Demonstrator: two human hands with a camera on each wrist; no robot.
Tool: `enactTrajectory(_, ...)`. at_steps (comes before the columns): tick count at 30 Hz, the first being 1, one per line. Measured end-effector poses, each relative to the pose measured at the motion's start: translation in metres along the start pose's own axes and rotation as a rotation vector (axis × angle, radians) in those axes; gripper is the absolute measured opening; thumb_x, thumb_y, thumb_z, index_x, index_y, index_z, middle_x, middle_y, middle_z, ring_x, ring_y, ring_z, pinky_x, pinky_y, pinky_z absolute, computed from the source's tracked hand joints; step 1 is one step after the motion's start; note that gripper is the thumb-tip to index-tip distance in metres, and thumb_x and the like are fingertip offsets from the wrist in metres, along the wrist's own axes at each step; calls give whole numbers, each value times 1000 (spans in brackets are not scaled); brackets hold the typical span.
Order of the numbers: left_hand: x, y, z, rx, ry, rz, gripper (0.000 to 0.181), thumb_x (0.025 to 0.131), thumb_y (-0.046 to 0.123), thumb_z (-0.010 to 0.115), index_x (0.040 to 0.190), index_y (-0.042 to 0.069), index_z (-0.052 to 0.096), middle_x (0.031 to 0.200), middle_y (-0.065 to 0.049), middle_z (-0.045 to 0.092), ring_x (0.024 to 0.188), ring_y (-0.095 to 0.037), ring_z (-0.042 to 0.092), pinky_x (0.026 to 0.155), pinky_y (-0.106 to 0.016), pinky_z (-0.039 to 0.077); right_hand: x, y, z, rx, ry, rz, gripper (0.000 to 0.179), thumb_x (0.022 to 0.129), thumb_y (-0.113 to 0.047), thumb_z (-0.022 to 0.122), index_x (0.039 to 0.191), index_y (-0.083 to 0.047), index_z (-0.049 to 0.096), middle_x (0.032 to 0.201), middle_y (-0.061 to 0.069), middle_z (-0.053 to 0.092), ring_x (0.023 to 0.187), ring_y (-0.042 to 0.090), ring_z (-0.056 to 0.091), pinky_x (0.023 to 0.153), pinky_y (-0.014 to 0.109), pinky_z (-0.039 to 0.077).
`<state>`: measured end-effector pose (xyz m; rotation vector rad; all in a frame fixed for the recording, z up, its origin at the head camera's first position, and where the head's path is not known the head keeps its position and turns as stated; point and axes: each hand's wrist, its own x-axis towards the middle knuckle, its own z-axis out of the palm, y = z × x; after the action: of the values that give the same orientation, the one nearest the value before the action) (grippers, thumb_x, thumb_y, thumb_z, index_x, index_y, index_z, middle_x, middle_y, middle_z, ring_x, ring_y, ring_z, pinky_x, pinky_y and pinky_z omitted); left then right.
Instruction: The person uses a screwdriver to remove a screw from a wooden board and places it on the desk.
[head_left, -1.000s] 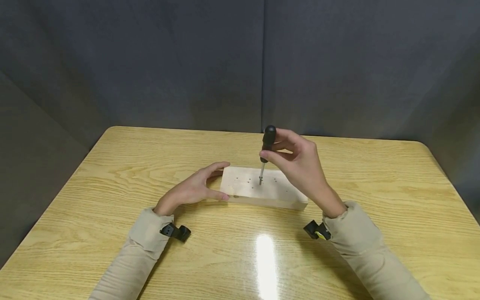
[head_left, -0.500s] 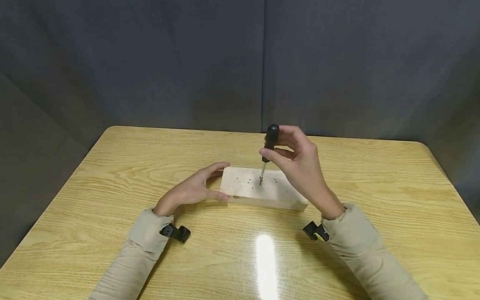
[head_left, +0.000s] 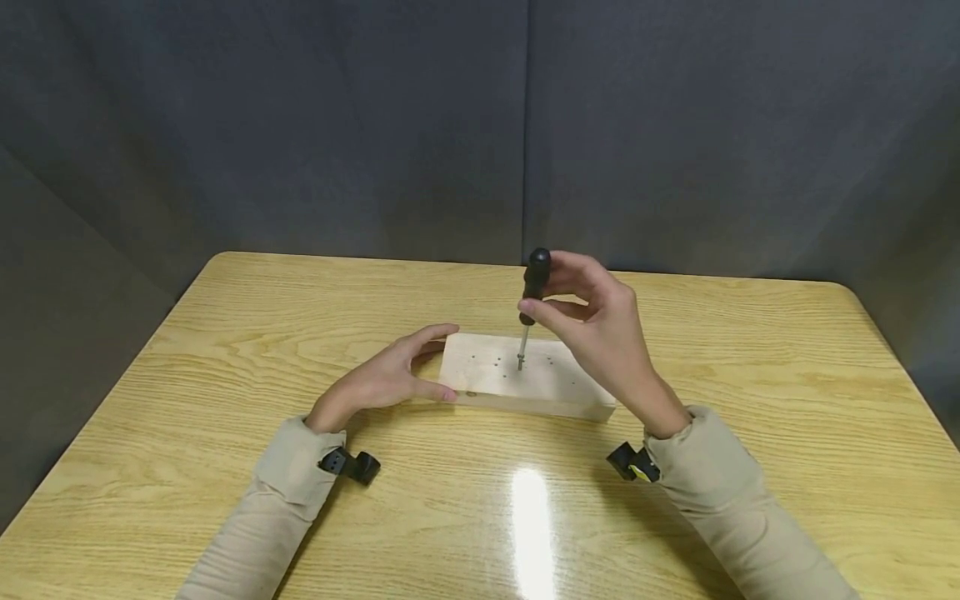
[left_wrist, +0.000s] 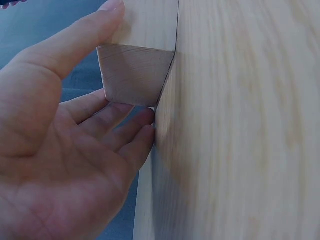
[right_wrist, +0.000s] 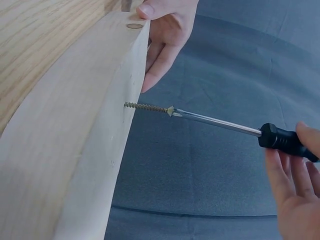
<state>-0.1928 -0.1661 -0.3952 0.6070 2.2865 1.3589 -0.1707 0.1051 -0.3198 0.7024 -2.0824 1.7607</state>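
A pale wooden block point(head_left: 543, 385) lies flat on the table, with several small holes in its top face. My left hand point(head_left: 386, 375) grips its left end, thumb on the near side and fingers on the far side. My right hand point(head_left: 603, 321) holds a screwdriver point(head_left: 537, 273) by its black handle between thumb and fingers. The steel shaft points down, tip at the head of a screw point(right_wrist: 146, 107). That screw stands up from the block's top, most of its thread exposed in the right wrist view. In the left wrist view the block's end face point(left_wrist: 135, 75) shows between thumb and fingers.
The wood-grain table point(head_left: 247, 333) stretches around the block on all sides. Dark grey curtains point(head_left: 360, 133) hang behind its far edge. Small black cameras point(head_left: 352, 465) sit on both wrists, close over the table.
The screwdriver handle tilted slightly right and then came back left, with small shifts of my right fingers. The block and my left hand hold practically the same place.
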Motion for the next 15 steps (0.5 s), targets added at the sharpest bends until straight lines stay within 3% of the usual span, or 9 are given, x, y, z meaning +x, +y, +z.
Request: enactTrajectory(15,0,-1,0,-5,-3,4,93,81,18,83,156,9,28,161,-12,31,148,-34,31,123,-50,26,0,0,0,26,-36,33,42,83,14,70,123,7,61,109,20,69,94,6,68,83,26,60)
